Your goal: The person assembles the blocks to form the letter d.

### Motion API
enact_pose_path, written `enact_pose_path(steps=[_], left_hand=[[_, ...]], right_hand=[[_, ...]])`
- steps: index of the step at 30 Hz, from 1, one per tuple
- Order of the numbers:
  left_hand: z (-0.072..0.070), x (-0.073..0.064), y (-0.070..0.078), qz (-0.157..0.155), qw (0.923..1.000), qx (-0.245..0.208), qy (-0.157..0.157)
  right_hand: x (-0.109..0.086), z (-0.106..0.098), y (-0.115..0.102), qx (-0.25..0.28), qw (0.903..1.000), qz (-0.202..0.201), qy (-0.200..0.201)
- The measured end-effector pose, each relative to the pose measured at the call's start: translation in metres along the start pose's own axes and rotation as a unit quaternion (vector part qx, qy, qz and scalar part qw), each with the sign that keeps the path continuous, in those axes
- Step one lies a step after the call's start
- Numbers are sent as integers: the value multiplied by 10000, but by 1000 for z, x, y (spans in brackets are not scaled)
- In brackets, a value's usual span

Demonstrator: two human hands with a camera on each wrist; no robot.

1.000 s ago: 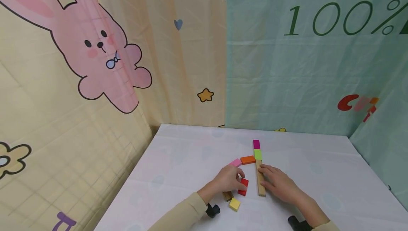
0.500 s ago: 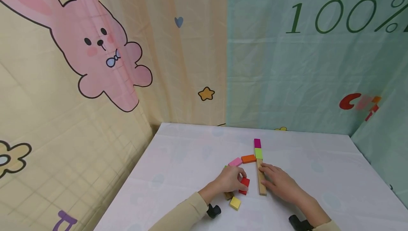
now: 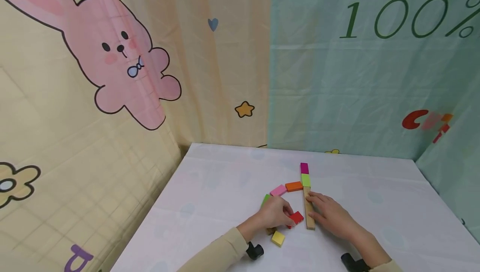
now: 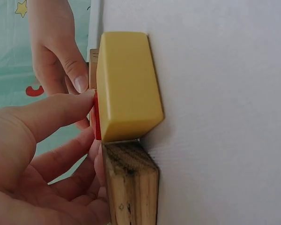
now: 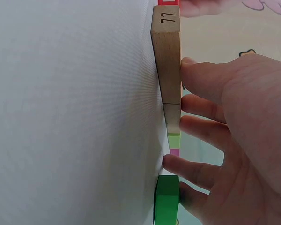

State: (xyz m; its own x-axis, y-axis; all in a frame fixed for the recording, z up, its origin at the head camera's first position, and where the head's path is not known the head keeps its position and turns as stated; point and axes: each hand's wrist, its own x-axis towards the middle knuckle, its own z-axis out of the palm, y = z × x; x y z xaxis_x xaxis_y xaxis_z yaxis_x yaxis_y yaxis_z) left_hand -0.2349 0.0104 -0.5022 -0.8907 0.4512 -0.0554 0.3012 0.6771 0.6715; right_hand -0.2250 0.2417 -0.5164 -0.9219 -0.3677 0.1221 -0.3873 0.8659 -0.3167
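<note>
My left hand (image 3: 275,213) pinches a red block (image 3: 296,218) between thumb and fingers, just left of the row of plain wooden blocks (image 3: 309,213). Most of the red block is hidden behind a yellow block (image 4: 131,79) in the left wrist view. Beside that row lies my right hand (image 3: 331,213), its thumb and fingertips touching the side of the wood (image 5: 168,65). A green block (image 5: 167,199) stands by its outer fingers in the right wrist view. A plain wooden block (image 4: 133,192) is partly under my left hand.
From the row's far end extend a lime block (image 3: 305,180) and a magenta block (image 3: 304,168). Curving left are an orange block (image 3: 294,186), a pink block (image 3: 278,190) and a green block (image 3: 265,199). All lie on a white-covered table (image 3: 210,188) with curtains behind.
My left hand has shifted slightly right with the red block, which is now turned and closer to the wooden row. My right hand stays by the wood. The head view has shifted slightly.
</note>
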Motion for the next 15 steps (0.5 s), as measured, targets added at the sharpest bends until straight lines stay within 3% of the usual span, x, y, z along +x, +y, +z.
enact_pose_path(steps=[4, 11, 15], left_hand=[[0, -1, 3, 10, 9999, -133, -41], [0, -2, 2, 352, 9990, -255, -43], [-1, -3, 2, 316, 9991, -276, -11]], right_hand=[[0, -2, 1, 41, 10000, -27, 10], [1, 0, 3, 26, 10000, -63, -10], [1, -1, 2, 37, 10000, -16, -40]])
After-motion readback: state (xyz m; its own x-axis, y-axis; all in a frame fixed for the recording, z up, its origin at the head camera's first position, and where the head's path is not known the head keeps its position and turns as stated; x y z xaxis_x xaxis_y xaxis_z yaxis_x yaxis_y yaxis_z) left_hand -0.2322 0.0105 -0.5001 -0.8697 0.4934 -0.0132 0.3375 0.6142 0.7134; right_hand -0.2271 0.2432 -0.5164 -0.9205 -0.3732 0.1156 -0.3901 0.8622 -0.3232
